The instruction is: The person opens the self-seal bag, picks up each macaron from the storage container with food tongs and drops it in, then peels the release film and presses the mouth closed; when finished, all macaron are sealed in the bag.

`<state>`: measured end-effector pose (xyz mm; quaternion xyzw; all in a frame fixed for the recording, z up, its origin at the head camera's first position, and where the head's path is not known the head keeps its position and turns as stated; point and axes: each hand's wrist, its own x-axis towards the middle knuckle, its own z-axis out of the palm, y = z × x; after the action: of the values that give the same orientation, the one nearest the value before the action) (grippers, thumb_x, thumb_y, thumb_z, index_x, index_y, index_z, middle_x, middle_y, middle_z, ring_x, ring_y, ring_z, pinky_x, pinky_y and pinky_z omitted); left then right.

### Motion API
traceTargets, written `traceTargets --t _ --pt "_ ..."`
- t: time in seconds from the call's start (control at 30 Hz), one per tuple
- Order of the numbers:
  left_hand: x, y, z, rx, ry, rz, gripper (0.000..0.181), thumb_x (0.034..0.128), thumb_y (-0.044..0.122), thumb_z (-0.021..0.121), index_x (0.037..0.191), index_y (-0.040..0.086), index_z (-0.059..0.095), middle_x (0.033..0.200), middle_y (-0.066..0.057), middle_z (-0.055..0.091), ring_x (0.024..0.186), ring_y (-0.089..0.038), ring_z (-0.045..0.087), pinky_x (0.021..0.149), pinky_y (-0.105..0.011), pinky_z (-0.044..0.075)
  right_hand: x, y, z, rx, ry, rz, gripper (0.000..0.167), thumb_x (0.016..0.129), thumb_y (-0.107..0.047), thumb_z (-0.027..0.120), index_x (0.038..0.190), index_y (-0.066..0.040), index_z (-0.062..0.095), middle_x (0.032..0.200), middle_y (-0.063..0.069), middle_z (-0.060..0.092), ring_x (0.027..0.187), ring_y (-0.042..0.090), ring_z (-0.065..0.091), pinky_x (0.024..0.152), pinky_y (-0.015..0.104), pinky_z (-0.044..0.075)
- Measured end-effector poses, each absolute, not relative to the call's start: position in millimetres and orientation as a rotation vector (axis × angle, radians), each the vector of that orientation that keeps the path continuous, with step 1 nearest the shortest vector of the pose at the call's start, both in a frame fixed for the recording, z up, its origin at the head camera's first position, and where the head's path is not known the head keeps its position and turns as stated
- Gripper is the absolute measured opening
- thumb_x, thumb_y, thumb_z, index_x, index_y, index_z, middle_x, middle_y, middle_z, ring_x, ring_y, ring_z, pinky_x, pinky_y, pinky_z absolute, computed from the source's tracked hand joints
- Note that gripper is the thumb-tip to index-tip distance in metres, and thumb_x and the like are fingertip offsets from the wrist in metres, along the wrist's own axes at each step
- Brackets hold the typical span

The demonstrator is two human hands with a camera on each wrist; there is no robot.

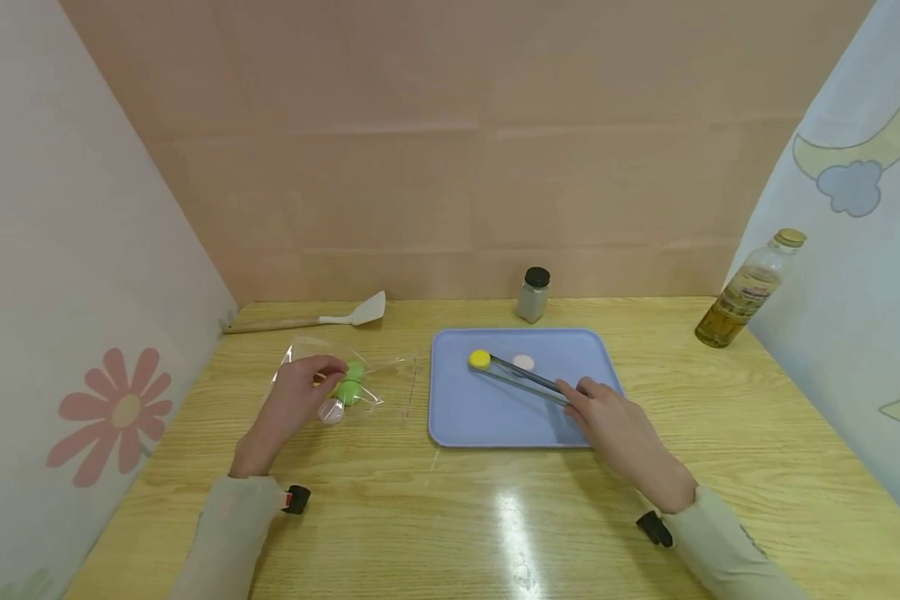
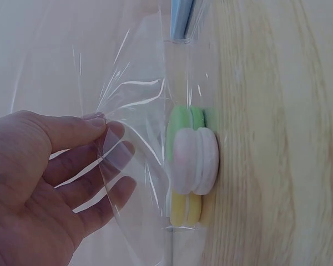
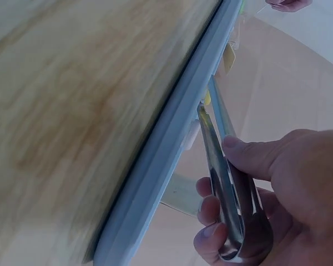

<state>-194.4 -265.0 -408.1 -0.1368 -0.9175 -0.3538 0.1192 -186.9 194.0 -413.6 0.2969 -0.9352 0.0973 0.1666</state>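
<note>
Right hand (image 1: 626,432) is curled round tongs (image 1: 528,375), yellow macaron (image 1: 480,359) at their tips, forward-left of it; left hand (image 1: 292,402) pinches bag (image 1: 392,392), green macarons (image 1: 348,392) just right.

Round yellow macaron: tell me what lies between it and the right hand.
In the head view, silver metal tongs, gripped by the right hand, span that stretch, beside a pale pink round macaron.

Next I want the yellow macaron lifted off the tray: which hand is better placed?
The right hand, probably: its grip is on the tongs, whose tips are at the yellow macaron on the tray. The left hand pinches the clear bag beside the tray.
</note>
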Motion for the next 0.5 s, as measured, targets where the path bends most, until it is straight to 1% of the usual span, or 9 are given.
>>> traceTargets --t 0.5 --pt "-193.7 -262.5 -406.6 -0.398 -2.691 -1.05 0.012 0.0957 -0.002 0.065 0.105 -0.005 0.072 0.101 -0.013 0.073 0.094 -0.029 0.069 0.083 -0.049 0.058 -180.6 190.7 -411.3 0.937 -2.559 0.353 0.04 0.09 -0.004 0.076 0.129 -0.003 0.069 0.086 -0.001 0.057 0.065 0.007 0.045 0.05 0.02 0.042"
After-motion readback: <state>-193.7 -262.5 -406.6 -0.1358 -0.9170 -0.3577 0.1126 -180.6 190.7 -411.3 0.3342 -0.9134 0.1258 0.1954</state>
